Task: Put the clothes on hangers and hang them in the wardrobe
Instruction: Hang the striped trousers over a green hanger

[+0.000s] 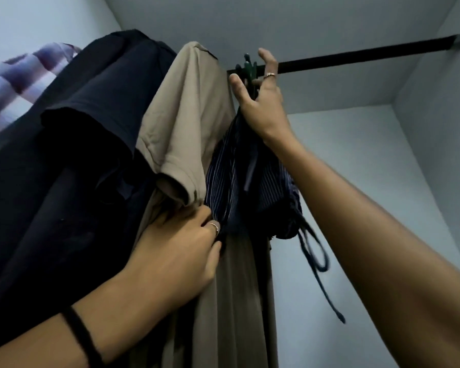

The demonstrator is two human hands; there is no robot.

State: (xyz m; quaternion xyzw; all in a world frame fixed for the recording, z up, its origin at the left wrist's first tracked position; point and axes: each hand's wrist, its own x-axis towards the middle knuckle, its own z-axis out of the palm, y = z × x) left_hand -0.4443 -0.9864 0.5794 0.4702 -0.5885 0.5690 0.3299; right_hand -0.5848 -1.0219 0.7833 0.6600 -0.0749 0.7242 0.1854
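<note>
Head view looked steeply up into the wardrobe, along its pale walls to a dark rail that ran from the hanging clothes out to a bracket at the far right. At the far left hung a purple and white checked garment, blurred at the frame edge. Next to it, a black shirt filled most of the left side, its short sleeve hanging open. Just beside that hung a beige shirt, its sleeve drooping over the long beige cloth below. The left hand, with a ring on one finger and a dark band round the wrist, pinched the lower edge of a navy striped garment between thumb and curled fingers, right under the beige sleeve. That striped garment hung between the beige shirt and the right forearm, with a dark drawstring dangling loose below it. Above, a green hanger had its hook at the rail. The right hand, also ringed, was raised at the hanger's neck, thumb and fingers spread on either side of it; whether they actually gripped the hanger I could not tell
</note>
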